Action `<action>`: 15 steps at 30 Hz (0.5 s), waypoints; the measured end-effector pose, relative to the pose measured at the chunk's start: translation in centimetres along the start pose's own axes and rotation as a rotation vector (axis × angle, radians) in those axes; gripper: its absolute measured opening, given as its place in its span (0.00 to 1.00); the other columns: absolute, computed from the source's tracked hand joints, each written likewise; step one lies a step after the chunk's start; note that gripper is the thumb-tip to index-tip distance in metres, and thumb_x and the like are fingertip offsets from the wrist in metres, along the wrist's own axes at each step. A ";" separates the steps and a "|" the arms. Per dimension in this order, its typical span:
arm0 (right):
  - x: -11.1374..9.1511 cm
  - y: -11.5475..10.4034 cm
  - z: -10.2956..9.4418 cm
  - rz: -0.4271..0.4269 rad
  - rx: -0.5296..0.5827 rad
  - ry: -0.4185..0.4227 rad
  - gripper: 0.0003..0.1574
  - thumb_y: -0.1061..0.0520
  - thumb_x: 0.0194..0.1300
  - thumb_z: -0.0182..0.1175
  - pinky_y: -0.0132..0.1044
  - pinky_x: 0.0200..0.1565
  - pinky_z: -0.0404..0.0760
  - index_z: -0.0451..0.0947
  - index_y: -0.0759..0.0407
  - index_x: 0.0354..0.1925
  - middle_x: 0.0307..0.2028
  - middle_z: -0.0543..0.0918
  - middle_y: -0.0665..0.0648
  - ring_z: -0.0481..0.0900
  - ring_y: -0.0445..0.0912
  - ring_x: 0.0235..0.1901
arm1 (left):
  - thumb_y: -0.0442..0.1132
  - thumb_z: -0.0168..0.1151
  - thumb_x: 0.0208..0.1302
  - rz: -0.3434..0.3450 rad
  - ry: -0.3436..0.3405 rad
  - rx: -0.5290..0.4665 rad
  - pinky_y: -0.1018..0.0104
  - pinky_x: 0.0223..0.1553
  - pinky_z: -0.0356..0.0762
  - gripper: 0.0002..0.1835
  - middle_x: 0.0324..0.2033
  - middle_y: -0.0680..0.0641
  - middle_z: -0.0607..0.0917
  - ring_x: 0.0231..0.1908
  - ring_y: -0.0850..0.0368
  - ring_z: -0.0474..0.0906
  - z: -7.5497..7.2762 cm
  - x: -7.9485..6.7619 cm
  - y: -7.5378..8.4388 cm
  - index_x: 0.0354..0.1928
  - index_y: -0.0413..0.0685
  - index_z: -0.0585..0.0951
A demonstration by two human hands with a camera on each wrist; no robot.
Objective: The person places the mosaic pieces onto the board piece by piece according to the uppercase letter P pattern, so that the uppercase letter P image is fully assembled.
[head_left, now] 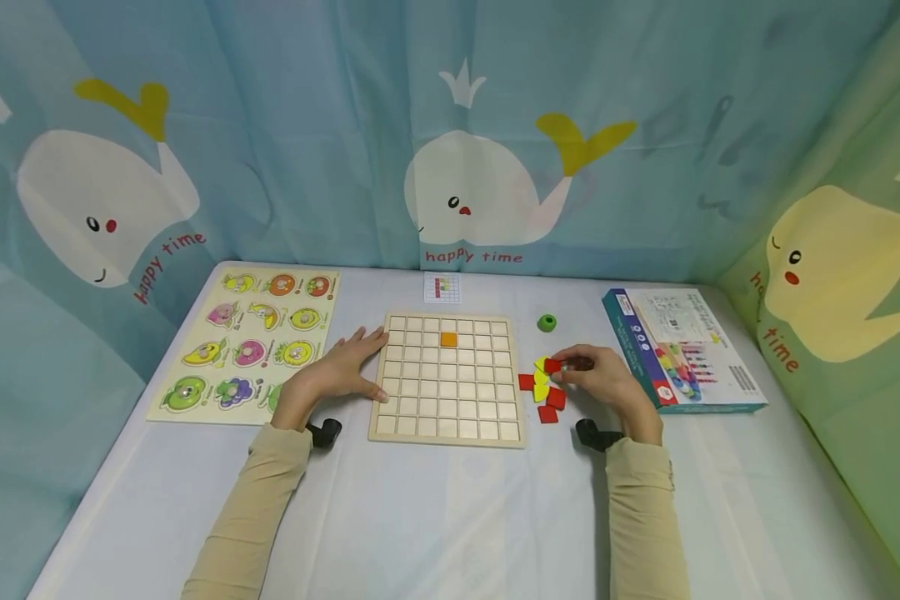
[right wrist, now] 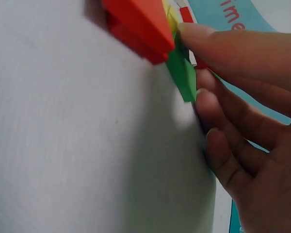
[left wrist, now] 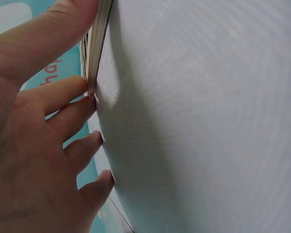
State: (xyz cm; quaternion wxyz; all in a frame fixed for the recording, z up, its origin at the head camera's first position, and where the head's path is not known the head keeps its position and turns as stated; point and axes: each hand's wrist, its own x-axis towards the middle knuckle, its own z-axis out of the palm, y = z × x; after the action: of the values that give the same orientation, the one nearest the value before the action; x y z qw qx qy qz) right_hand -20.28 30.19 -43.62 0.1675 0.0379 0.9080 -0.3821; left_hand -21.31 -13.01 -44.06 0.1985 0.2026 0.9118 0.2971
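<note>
A wooden grid board [head_left: 450,442] lies mid-table with one orange square tile [head_left: 448,339] in an upper cell. My left hand [head_left: 337,369] rests at the board's left edge, thumb and forefinger touching it, fingers spread; in the left wrist view the other fingertips reach the tabletop. To the board's right lies a small pile of red tiles [head_left: 547,414] and yellow tiles [head_left: 541,392]. Over its top side my right hand [head_left: 603,379] pinches a red tile [head_left: 552,366]; its forefinger is partly hidden. A green tile [right wrist: 183,77] shows just under the thumb in the right wrist view.
A fruit puzzle board [head_left: 270,321] lies at the left. A small pattern card [head_left: 442,288] is behind the grid board. A green ring-like piece [head_left: 547,322] stands beyond the pile, and a flat box [head_left: 690,350] with a printed sheet lies at the right.
</note>
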 end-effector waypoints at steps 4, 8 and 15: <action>0.0 -0.5 0.3 -0.014 0.007 0.028 0.26 0.52 0.70 0.67 0.45 0.56 0.78 0.80 0.60 0.62 0.58 0.80 0.66 0.74 0.57 0.53 | 0.46 0.80 0.55 -0.005 0.000 0.002 0.39 0.81 0.35 0.58 0.82 0.39 0.50 0.81 0.36 0.36 0.1 0.1 -0.1 0.81 0.39 0.54; 0.0 -1.0 0.7 -0.053 0.006 0.057 0.24 0.54 0.69 0.67 0.41 0.51 0.79 0.81 0.61 0.61 0.55 0.81 0.66 0.75 0.56 0.50 | 0.46 0.80 0.55 -0.007 -0.001 0.001 0.40 0.81 0.34 0.58 0.82 0.40 0.50 0.81 0.37 0.36 0.2 0.3 -0.2 0.81 0.40 0.54; 0.3 -2.6 2.1 -0.104 -0.008 0.102 0.25 0.53 0.68 0.68 0.36 0.46 0.80 0.81 0.61 0.60 0.52 0.81 0.65 0.75 0.56 0.49 | 0.46 0.79 0.55 -0.009 -0.008 -0.001 0.39 0.81 0.34 0.58 0.82 0.40 0.49 0.81 0.37 0.36 0.1 0.2 -0.2 0.81 0.40 0.53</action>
State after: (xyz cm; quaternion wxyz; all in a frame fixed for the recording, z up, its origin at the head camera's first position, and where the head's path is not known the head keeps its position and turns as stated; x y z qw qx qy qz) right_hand -20.50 26.86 -43.28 0.1011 0.0095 0.9176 -0.3842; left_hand -21.43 -12.99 -44.31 0.2037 0.1997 0.9117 0.2957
